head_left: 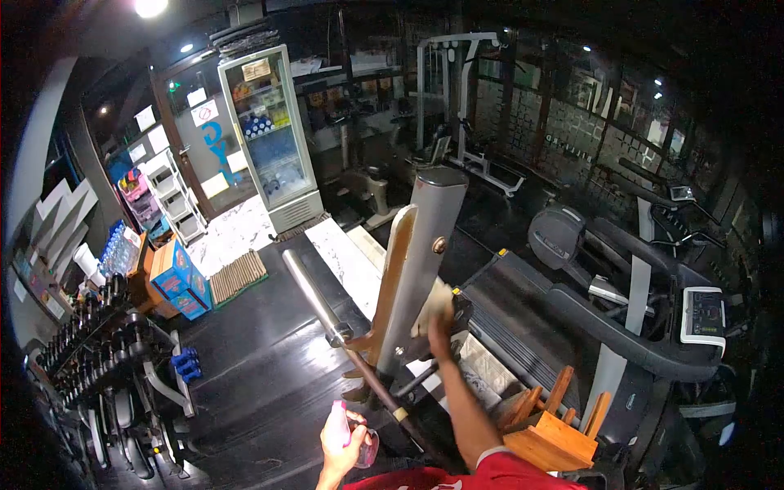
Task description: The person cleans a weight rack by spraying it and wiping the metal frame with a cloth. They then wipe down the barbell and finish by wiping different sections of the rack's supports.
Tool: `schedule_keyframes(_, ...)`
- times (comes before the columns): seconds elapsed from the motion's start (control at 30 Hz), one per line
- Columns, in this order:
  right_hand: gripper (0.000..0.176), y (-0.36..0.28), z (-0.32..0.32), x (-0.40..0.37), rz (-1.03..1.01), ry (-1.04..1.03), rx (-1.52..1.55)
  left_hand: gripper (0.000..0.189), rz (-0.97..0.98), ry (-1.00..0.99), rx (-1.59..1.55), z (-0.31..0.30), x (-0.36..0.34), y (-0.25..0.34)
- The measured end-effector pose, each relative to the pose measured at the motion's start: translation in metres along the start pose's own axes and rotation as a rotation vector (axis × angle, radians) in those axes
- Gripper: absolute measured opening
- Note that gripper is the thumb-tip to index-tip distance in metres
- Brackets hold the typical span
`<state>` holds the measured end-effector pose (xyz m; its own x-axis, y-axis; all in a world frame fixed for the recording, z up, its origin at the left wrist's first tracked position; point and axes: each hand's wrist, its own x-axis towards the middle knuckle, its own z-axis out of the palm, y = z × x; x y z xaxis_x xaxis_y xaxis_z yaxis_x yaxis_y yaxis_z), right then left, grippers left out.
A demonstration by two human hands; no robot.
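Right hand [439, 327]: fingers clamped on a cloth [435, 300], pressed flat against the grey upright [429, 237], mid-height. Left hand [341, 441]: low, left of the upright's base, fingers wrapped round a pink spray bottle [337, 416]. Barbell [314, 298] racked just left of the upright.

The post [425, 261] is plain grey, with a tan bracket [394, 278] along its side. The cloth [435, 304] is pale cream. The spray bottle [339, 420] is pink and clear. The sleeve [490, 475] is red. The bar [314, 298] is silver. The floor [253, 359] is glossy black with a white marbled strip [347, 261]. The boxes [175, 278] are blue and orange.
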<state>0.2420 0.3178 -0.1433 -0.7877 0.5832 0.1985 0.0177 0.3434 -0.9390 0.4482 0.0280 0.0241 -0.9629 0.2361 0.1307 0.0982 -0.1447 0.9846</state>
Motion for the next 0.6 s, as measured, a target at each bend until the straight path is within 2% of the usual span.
schedule_keyframes(0.03,0.046,-0.083,-0.040,0.010,0.027,0.073,0.133,0.020,0.020,-0.039,0.028,-0.001,0.002,0.001)
schedule_keyframes(0.07,0.045,-0.097,-0.049,0.029,-0.269,0.162,0.135,0.020,0.028,-0.039,0.028,0.000,0.004,0.002)
schedule_keyframes(0.13,0.047,-0.148,-0.059,0.086,-0.318,0.137,0.821,0.020,0.027,0.001,-0.002,0.002,0.003,0.005)
schedule_keyframes(0.2,0.045,-0.230,-0.101,0.100,-0.222,0.087,0.868,0.021,0.040,0.004,0.005,0.000,0.001,0.003)
schedule_keyframes(0.27,0.042,-0.255,-0.118,0.125,-0.332,-0.011,0.895,0.021,0.044,0.006,0.011,0.000,-0.002,0.001)
schedule_keyframes(0.37,0.037,-0.260,-0.111,0.111,-0.431,0.005,0.933,0.019,0.013,0.058,-0.080,0.005,-0.003,0.000)
schedule_keyframes(0.4,0.033,-0.232,-0.098,0.111,-0.377,0.030,0.935,0.018,0.009,0.067,-0.081,0.009,-0.003,0.001)
schedule_keyframes(0.43,0.032,-0.209,-0.093,0.096,-0.141,-0.052,0.895,0.017,0.004,0.077,-0.081,0.011,-0.004,0.003)
schedule_keyframes(0.47,0.030,-0.190,-0.078,0.075,-0.163,0.024,0.904,0.017,0.000,0.075,-0.082,0.014,-0.004,0.007)
schedule_keyframes(0.5,0.030,-0.156,-0.076,0.052,-0.269,-0.205,0.894,0.016,0.015,0.039,-0.003,0.016,-0.004,0.012)
schedule_keyframes(0.53,0.035,-0.133,-0.058,0.027,-0.354,0.087,0.578,0.014,0.029,0.003,0.076,0.017,-0.004,0.015)
schedule_keyframes(0.57,0.041,-0.124,-0.058,0.003,-0.049,-0.023,0.541,0.013,0.025,-0.019,0.083,0.017,-0.003,0.015)
schedule_keyframes(0.6,0.036,-0.053,-0.019,-0.006,-0.219,0.037,0.663,0.013,0.017,-0.020,0.081,0.015,-0.004,0.011)
